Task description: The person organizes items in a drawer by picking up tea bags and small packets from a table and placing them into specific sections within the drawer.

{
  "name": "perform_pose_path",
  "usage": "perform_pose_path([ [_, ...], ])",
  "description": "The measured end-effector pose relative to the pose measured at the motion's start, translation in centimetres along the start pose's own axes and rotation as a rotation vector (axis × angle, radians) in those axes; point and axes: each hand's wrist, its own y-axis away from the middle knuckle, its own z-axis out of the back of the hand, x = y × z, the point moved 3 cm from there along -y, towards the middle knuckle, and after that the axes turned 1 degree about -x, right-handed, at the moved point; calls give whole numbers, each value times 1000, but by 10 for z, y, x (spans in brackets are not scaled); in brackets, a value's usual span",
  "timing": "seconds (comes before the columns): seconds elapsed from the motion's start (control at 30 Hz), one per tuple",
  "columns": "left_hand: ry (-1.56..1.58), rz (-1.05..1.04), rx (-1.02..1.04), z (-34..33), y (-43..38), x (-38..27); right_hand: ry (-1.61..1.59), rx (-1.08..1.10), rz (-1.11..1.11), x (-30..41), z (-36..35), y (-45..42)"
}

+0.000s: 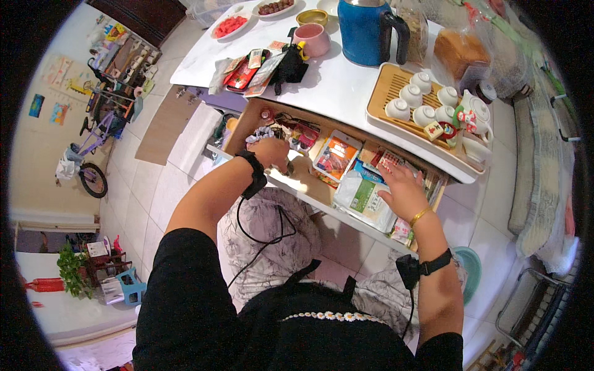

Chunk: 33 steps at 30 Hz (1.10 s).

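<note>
An open drawer (312,191) under the white table holds many small things. My left hand (270,152) reaches into its left part, beside a grey scrunchie (260,134); its fingers are partly hidden, so its hold is unclear. My right hand (403,190) is spread over the right part, fingers apart, above small packets. Between the hands lies an orange and white food pouch (337,155). A white and green packet (364,200) lies just left of my right hand, with a blue packet (369,172) behind it. Dark cords or glasses-like items (297,119) lie at the drawer's back left.
On the tabletop (338,88) stand a blue kettle (364,32), a pink mug (312,40), a pile of packets with a black pouch (290,65), and a wooden tea tray (394,79) with white cups and a teapot (475,111). A teal basin (468,273) is on the floor.
</note>
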Motion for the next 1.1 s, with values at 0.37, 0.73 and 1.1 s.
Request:
perform_pose_path([
  [0.37, -137, 180, 181, 10, 9, -5, 46, 26, 12, 4, -1, -7],
  [0.73, 74, 280, -208, 62, 40, -15, 63, 85, -21, 8, -1, -10],
  [1.1, 342, 425, -1077, 166, 90, 12, 51, 91, -20, 5, -2, -10],
])
